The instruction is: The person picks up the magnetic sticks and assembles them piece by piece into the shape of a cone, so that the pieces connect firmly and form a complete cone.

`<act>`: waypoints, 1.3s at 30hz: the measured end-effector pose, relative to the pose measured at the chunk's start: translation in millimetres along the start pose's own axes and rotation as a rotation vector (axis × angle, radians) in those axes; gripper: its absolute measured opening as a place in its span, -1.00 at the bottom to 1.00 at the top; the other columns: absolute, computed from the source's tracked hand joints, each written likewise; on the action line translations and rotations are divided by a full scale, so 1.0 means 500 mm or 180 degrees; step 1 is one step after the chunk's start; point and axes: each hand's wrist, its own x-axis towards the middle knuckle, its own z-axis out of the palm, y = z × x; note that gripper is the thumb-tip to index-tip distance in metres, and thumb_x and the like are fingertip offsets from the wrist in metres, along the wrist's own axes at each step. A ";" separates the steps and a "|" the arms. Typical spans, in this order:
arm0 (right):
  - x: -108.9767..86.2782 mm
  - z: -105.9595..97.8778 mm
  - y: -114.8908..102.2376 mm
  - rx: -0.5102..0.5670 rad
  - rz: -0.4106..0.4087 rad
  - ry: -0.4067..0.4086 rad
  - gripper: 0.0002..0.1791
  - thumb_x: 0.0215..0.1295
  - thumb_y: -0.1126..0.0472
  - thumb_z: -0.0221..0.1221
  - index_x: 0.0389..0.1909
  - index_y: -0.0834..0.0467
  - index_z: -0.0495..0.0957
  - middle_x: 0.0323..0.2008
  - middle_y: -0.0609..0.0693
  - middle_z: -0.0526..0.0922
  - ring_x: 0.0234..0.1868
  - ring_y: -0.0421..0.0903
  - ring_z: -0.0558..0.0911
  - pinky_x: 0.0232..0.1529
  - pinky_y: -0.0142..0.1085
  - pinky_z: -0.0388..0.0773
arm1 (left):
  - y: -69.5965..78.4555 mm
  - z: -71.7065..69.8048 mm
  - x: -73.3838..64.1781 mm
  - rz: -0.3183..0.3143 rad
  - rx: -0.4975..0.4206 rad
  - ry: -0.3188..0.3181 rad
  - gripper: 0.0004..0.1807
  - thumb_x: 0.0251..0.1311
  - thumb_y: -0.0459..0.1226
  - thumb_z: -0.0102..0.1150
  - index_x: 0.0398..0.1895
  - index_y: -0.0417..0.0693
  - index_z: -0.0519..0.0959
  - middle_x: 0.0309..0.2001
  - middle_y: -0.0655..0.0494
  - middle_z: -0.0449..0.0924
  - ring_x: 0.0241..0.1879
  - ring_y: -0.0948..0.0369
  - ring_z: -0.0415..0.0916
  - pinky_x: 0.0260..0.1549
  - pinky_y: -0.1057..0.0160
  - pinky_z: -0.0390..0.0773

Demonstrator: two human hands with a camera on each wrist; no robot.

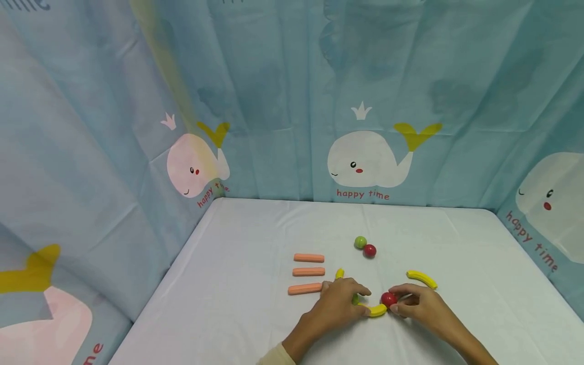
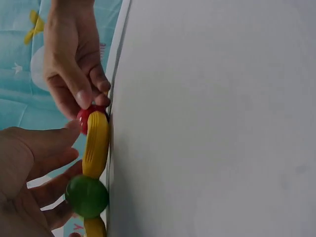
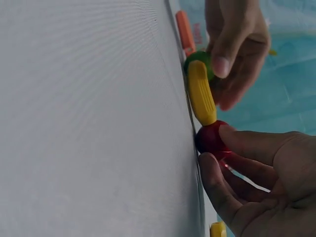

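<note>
My right hand (image 1: 420, 303) pinches a shiny red ball (image 1: 389, 299) between thumb and fingers, low on the table. The ball touches the end of a curved yellow toy banana (image 1: 377, 311). Over that banana's other end is my left hand (image 1: 338, 302), thumb and fingers apart and loosely bent. In the left wrist view, a green ball (image 2: 87, 196) sits between this banana and another yellow piece (image 2: 95, 227), with left-hand fingers behind the ball. From the head, the left hand hides much of the green ball, and a yellow banana tip (image 1: 339, 274) shows beyond the hand.
Several orange-pink sticks, among them a middle one (image 1: 308, 271), lie left of the hands on the white-covered table (image 1: 237, 304). Farther back, a light green ball (image 1: 360, 242) rests against another red ball (image 1: 370, 251). A separate toy banana (image 1: 422, 279) lies beyond the right hand.
</note>
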 end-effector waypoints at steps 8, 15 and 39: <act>-0.003 -0.005 -0.003 0.0014 -0.0125 0.0043 -0.49 0.22 0.18 0.52 0.15 0.26 0.68 -0.06 0.07 0.80 -0.16 -0.09 0.76 -0.31 -0.33 0.66 | 0.045 0.032 0.019 0.0161 0.0122 0.0294 -0.63 0.16 -0.03 0.58 0.04 0.20 0.81 -0.21 0.45 0.72 -0.19 0.58 0.52 -0.10 0.18 0.21; -0.003 -0.037 -0.004 -0.0352 -0.0220 0.0444 -0.54 0.29 0.08 0.49 0.15 0.15 0.71 -0.04 0.00 0.80 -0.15 -0.16 0.72 -0.32 -0.34 0.62 | 0.052 0.055 0.033 -0.0064 0.0049 0.0432 -0.63 0.11 -0.03 0.62 0.01 0.28 0.82 -0.45 0.49 0.53 -0.42 0.57 0.33 -0.18 0.22 0.24; 0.060 -0.114 0.056 -0.0931 0.0034 0.0667 -0.58 0.34 0.23 0.41 0.14 0.35 0.66 -0.16 0.13 0.75 -0.15 0.00 0.66 -0.24 -0.19 0.60 | 0.041 0.063 0.038 -0.0275 -0.0339 0.0300 -0.69 0.09 0.04 0.62 -0.07 0.39 0.83 -0.32 0.63 0.73 -0.15 0.59 0.52 -0.08 0.25 0.26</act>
